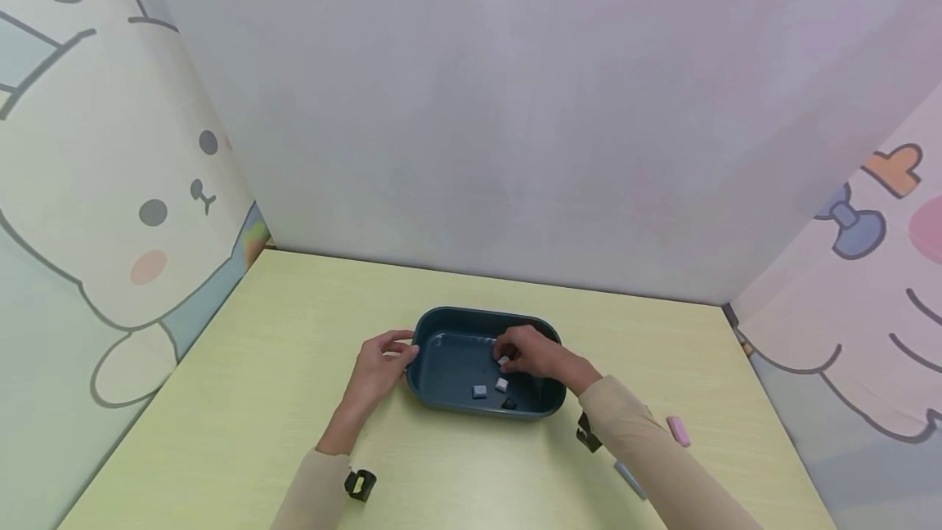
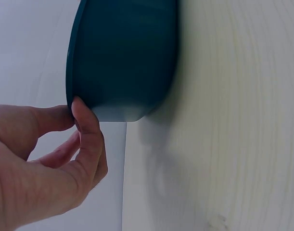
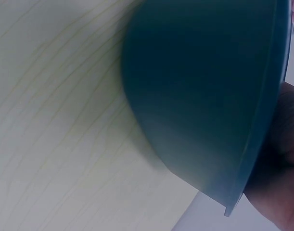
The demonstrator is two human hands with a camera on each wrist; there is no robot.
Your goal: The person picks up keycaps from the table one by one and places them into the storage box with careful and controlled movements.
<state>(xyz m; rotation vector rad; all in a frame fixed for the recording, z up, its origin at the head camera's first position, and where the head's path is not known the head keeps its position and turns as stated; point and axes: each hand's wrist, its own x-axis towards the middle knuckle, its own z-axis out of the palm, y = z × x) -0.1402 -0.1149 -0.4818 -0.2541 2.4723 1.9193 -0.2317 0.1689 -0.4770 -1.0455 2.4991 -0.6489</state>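
A dark blue rectangular basin (image 1: 449,366) with rounded corners stands on the table. My left hand (image 1: 379,366) pinches its left rim between thumb and fingers, as the left wrist view also shows (image 2: 55,159). Reaching over the right side, my right hand (image 1: 530,350) has its fingers down inside the basin, pinching a small pale block (image 1: 504,360). Near it on the basin floor lie a light blue block (image 1: 479,392), a whitish-pink block (image 1: 501,384) and a small black piece (image 1: 509,404). In the right wrist view the basin wall (image 3: 199,96) hides most of that hand.
To the right of the basin, a pink bar (image 1: 679,431) and a blue-grey stick (image 1: 630,481) lie on the yellowish table (image 1: 294,301) near the right sleeve. A pale wall (image 1: 471,145) rises behind the table, with cartoon-printed panels (image 1: 110,186) at both sides.
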